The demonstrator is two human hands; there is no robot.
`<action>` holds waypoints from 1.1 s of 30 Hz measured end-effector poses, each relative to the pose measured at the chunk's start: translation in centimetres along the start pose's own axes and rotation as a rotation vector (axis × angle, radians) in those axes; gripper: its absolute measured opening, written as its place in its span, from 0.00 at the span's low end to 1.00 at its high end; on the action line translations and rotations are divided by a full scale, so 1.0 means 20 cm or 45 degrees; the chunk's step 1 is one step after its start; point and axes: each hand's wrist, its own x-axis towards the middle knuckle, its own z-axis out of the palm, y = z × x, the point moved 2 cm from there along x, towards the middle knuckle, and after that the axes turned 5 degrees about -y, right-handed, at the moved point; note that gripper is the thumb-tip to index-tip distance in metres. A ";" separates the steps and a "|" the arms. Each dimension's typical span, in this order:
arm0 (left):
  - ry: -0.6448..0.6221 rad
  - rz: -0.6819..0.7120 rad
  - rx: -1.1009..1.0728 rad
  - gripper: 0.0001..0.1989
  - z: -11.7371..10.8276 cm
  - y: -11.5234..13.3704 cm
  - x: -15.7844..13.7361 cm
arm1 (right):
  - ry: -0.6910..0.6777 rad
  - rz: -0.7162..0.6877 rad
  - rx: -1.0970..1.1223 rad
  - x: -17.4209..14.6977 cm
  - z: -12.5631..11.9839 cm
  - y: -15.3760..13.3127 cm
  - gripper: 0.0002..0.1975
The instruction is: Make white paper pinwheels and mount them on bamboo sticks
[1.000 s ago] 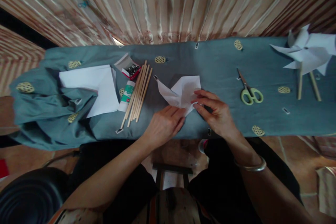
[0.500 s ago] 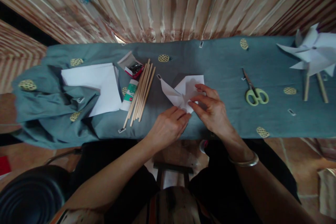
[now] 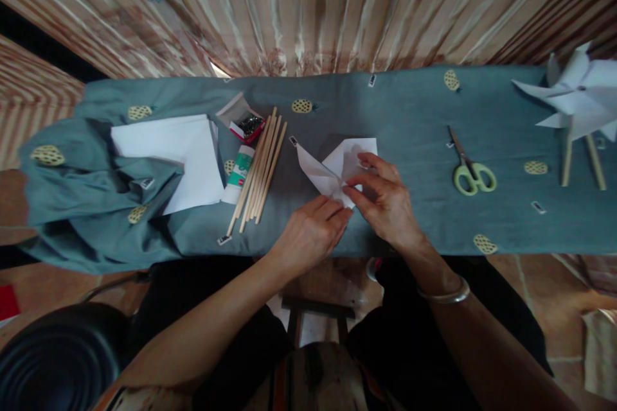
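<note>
A white paper pinwheel, partly folded, lies on the cloth in front of me, one pointed blade standing up on its left. My left hand is closed on its near edge, fingers pressed together. From the right, my right hand pinches paper near the pinwheel's centre with thumb and forefinger, the other fingers curved over the right side. The near corner of the paper is partly hidden by both hands. A silver bangle circles my right wrist.
Wooden sticks, a glue stick and an open box of pins lie left, beside stacked white paper. Green-handled scissors rest to the right. Finished pinwheels on sticks stand at far right. A patterned cloth covers the table.
My right thumb and forefinger have shifted slightly left toward the pinwheel's centre. My left hand stays on the near edge. The view has moved very slightly.
</note>
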 end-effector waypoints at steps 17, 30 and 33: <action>-0.021 -0.012 -0.014 0.11 0.00 0.00 0.00 | 0.009 -0.020 0.072 -0.01 0.02 0.01 0.06; -0.028 -0.021 -0.043 0.10 0.00 0.00 0.01 | -0.025 -0.131 -0.073 -0.02 0.02 -0.02 0.14; -0.019 -0.015 -0.049 0.11 0.00 0.00 0.01 | -0.025 -0.138 -0.114 -0.05 0.04 -0.03 0.19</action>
